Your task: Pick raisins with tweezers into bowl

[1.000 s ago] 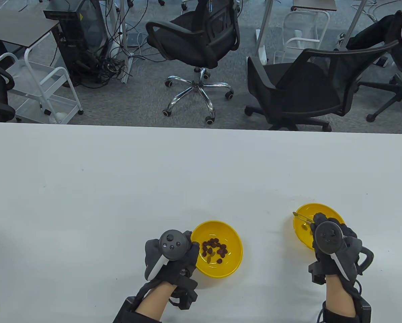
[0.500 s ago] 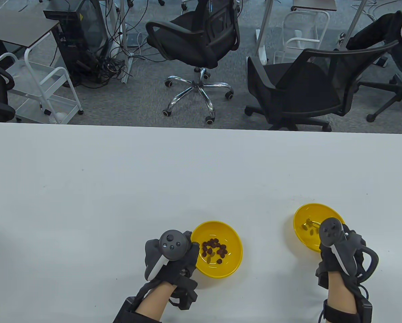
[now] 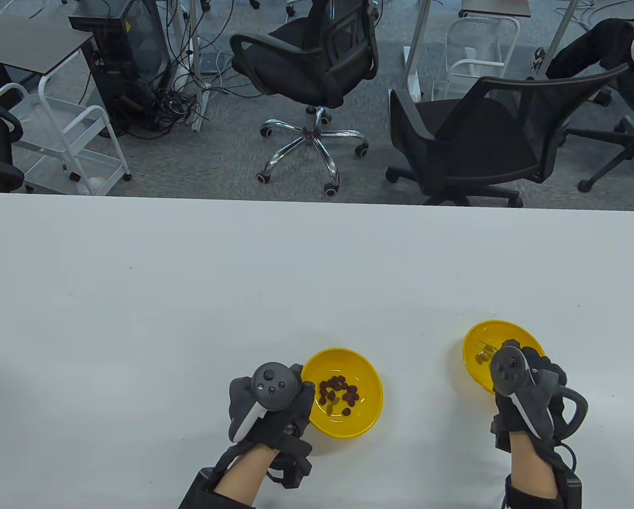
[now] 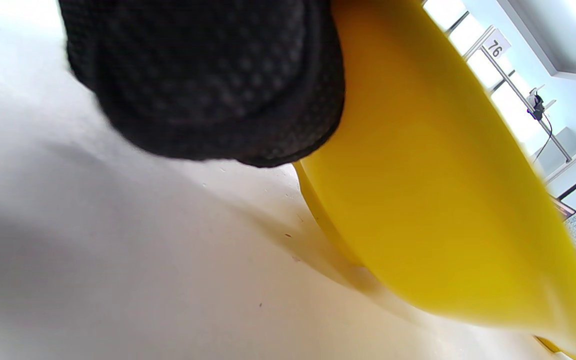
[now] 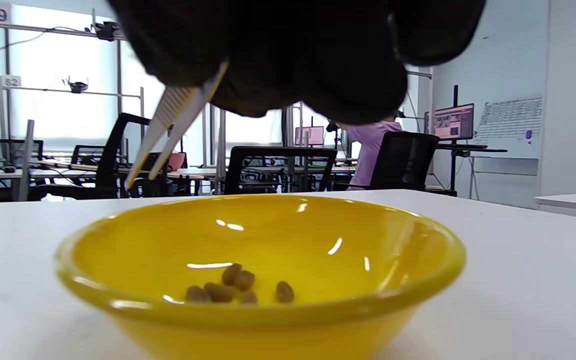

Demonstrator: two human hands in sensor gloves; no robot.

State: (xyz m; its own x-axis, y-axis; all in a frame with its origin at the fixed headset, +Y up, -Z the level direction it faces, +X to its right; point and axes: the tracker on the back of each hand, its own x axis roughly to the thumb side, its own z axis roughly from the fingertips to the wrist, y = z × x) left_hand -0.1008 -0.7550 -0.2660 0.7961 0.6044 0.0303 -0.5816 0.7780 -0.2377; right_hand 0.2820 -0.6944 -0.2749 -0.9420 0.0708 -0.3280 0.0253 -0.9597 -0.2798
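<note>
A yellow bowl holds several dark raisins. My left hand holds it by its left side; in the left wrist view a gloved finger presses on the bowl's outer wall. A second yellow bowl at the right holds several raisins. My right hand hovers over its near side and grips metal tweezers. The tweezer tips point down and left above the bowl's rim, a little apart, with nothing between them.
The white table stretches wide behind and to the left of both bowls. Black office chairs and a white cart stand on the floor beyond the far edge.
My right hand drew back toward me from the right bowl, then moved forward and left over its near side again. The left hand and its bowl have not moved.
</note>
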